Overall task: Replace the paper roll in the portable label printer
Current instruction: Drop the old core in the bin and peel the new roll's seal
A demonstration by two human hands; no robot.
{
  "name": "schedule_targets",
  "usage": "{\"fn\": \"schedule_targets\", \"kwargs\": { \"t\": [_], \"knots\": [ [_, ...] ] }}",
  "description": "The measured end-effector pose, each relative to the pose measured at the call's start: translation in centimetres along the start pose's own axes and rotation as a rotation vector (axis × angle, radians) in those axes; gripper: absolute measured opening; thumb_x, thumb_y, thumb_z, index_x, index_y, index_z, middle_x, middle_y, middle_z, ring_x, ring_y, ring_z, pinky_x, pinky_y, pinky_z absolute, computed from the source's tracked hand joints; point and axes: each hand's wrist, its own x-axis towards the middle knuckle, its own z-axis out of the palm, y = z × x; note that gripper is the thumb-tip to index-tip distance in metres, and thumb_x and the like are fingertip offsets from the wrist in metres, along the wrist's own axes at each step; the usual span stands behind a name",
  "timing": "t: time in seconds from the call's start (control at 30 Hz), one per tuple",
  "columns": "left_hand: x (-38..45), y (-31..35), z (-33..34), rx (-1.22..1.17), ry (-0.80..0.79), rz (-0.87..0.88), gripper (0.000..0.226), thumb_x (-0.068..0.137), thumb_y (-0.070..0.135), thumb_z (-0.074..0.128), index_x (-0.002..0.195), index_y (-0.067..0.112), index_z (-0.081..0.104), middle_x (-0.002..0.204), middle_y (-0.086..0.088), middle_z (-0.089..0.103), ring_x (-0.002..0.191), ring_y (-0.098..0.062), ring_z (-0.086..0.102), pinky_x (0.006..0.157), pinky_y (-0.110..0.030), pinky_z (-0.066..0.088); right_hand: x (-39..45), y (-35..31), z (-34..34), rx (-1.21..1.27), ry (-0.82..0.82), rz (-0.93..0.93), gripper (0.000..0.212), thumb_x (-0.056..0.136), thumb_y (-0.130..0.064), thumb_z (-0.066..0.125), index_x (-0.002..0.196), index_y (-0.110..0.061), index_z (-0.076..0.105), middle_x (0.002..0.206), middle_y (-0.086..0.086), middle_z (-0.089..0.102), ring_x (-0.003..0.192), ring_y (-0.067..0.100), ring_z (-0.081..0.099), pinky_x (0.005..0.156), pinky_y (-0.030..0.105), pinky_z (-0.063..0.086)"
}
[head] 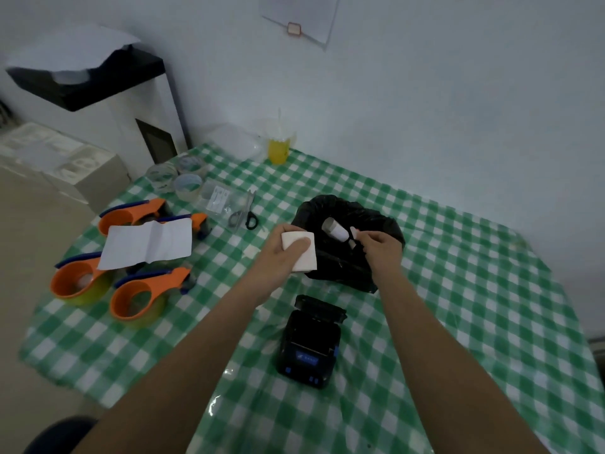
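The black portable label printer (309, 342) lies on the green checked tablecloth with its lid open; the roll bay looks dark. My left hand (284, 250) holds a white paper roll (302, 253) above the table, just behind the printer. My right hand (379, 245) hovers over a black plastic bag (343, 267) and pinches a small white scrap (354, 231) between its fingertips. A used roll core (335, 230), grey cardboard with a little white paper, lies in the bag's mouth just left of my right fingers.
Several orange tape dispensers (137, 299) and a creased white sheet (147, 244) fill the table's left side. Scissors (245, 214), clear tape rolls (173, 178) and a yellow drink cup (278, 149) stand toward the back. The wall runs behind the table.
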Motion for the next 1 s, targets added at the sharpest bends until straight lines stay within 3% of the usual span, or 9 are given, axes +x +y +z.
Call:
{"fn": "schedule_targets", "kwargs": {
  "t": [0.17, 0.33, 0.47, 0.57, 0.7, 0.83, 1.0],
  "knots": [
    [2.6, -1.3, -0.3, 0.004, 0.024, -0.071, 0.012, 0.091, 0.022, 0.051, 0.087, 0.033, 0.048, 0.097, -0.001, 0.051, 0.084, -0.015, 0.054, 0.071, -0.033, 0.052, 4.6, 1.7, 1.7, -0.057, -0.017, 0.076, 0.013, 0.080, -0.010, 0.068, 0.090, -0.002, 0.072, 0.073, 0.008, 0.065, 0.066, 0.017, 0.057, 0.066, 0.030, 0.051],
    [4.2, -2.0, 0.2, 0.000, 0.023, -0.100, 0.015, 0.091, 0.021, 0.051, 0.085, 0.035, 0.048, 0.094, 0.003, 0.049, 0.086, -0.016, 0.053, 0.070, -0.035, 0.052, 6.8, 2.5, 2.0, -0.020, -0.138, 0.094, 0.015, 0.084, -0.008, 0.066, 0.098, -0.004, 0.071, 0.082, 0.004, 0.067, 0.089, 0.020, 0.065, 0.090, 0.035, 0.054],
    [4.8, -2.0, 1.1, 0.013, -0.002, -0.111, 0.014, 0.091, 0.021, 0.051, 0.085, 0.034, 0.048, 0.094, 0.002, 0.048, 0.086, -0.017, 0.052, 0.070, -0.036, 0.051, 7.3, 2.7, 1.6, 0.012, -0.180, 0.068, 0.015, 0.087, -0.004, 0.059, 0.090, -0.012, 0.072, 0.093, 0.007, 0.066, 0.099, 0.025, 0.064, 0.092, 0.037, 0.054],
    [5.0, -2.0, 1.7, 0.019, -0.029, -0.115, 0.013, 0.091, 0.022, 0.051, 0.087, 0.033, 0.048, 0.094, 0.002, 0.049, 0.086, -0.017, 0.053, 0.077, -0.041, 0.051, 7.6, 2.7, 1.4, 0.001, -0.156, 0.077, 0.024, 0.089, -0.007, 0.053, 0.080, -0.018, 0.071, 0.081, 0.009, 0.064, 0.083, 0.023, 0.060, 0.086, 0.034, 0.052],
    [5.3, -1.7, 2.2, 0.043, -0.044, -0.114, 0.014, 0.091, 0.022, 0.051, 0.086, 0.034, 0.048, 0.094, 0.003, 0.048, 0.087, -0.019, 0.053, 0.083, -0.046, 0.051, 8.0, 2.5, 1.2, -0.007, -0.137, 0.057, 0.019, 0.093, -0.015, 0.051, 0.091, -0.008, 0.069, 0.073, 0.004, 0.060, 0.067, 0.014, 0.052, 0.072, 0.029, 0.047],
    [5.3, -1.5, 2.3, 0.034, -0.051, -0.120, 0.014, 0.091, 0.022, 0.051, 0.086, 0.035, 0.049, 0.094, 0.002, 0.049, 0.086, -0.018, 0.053, 0.083, -0.047, 0.051, 8.1, 2.6, 1.1, -0.089, -0.085, -0.026, 0.010, 0.089, -0.016, 0.059, 0.092, -0.009, 0.066, 0.077, 0.000, 0.061, 0.065, 0.008, 0.054, 0.063, 0.022, 0.046],
    [5.3, -1.5, 2.1, 0.012, -0.039, -0.110, 0.015, 0.091, 0.020, 0.051, 0.086, 0.034, 0.049, 0.093, 0.002, 0.050, 0.083, -0.015, 0.053, 0.072, -0.038, 0.050, 8.2, 2.5, 1.4, -0.142, -0.099, -0.023, 0.021, 0.092, -0.010, 0.051, 0.079, -0.010, 0.069, 0.066, 0.000, 0.060, 0.066, 0.014, 0.055, 0.064, 0.025, 0.048]
  ]
}}
